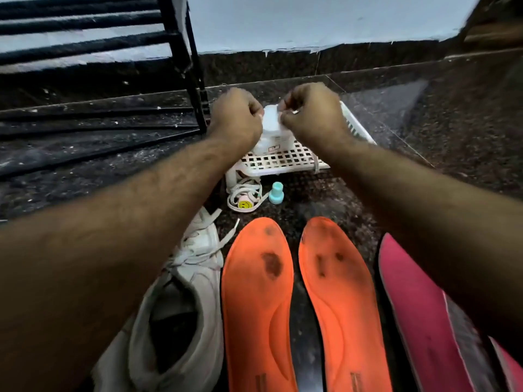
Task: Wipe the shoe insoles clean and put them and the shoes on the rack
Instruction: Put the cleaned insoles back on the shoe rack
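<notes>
Two orange insoles, one on the left (256, 301) and one on the right (338, 298), lie side by side on the dark floor, each with dark smudges near the toe. A pink insole (416, 301) lies to their right, partly under my right forearm. A white shoe (181, 306) sits at the left, laces loose. Above a white basket (285, 159), my left hand (236, 116) and my right hand (310, 111) both pinch a white wipe pack (271, 123). The black shoe rack (181, 52) stands at the upper left.
A small teal bottle (276, 193) and a coil of white lace with a yellow smiley tag (245, 198) lie in front of the basket. A pale wall with a dark skirting runs behind. The floor is dark speckled stone.
</notes>
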A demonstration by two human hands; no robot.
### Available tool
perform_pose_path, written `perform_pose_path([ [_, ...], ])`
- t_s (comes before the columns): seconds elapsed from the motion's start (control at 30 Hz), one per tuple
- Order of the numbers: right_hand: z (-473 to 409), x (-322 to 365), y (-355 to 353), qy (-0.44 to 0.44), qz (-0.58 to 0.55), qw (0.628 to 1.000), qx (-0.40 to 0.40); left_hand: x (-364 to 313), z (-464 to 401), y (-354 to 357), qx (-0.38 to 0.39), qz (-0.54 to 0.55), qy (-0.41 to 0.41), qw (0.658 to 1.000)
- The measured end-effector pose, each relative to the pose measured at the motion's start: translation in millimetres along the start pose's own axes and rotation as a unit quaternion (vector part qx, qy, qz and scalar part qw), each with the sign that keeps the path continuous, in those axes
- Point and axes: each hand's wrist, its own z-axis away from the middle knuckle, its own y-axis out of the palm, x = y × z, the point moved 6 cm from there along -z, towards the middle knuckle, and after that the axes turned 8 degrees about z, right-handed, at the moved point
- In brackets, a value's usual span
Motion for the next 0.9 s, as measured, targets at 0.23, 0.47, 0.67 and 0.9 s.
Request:
perform_pose_path([
  [0.23,-17.7,-1.3,28.7,-0.089,0.168,0.981,0.039,13.7,-14.0,18.4,0.029,-0.091,0.012,0.995],
  [0.47,7.5,-2.6,11.7,-0.065,0.136,0.988,-0.011,1.7,12.6,6.1,0.028,-0.119,0.042,0.992],
  [0.67,89.4,4.7,-15.7,0.0,0.066,0.998,0.008,-25.6,90.1,-14.5,0.039,-0.092,0.002,0.995],
  [0.9,241.3,11.3,-60.6,0.041,0.076,0.995,0.042,-69.4,240.7,-46.3,0.021,-0.026,-0.04,0.999],
])
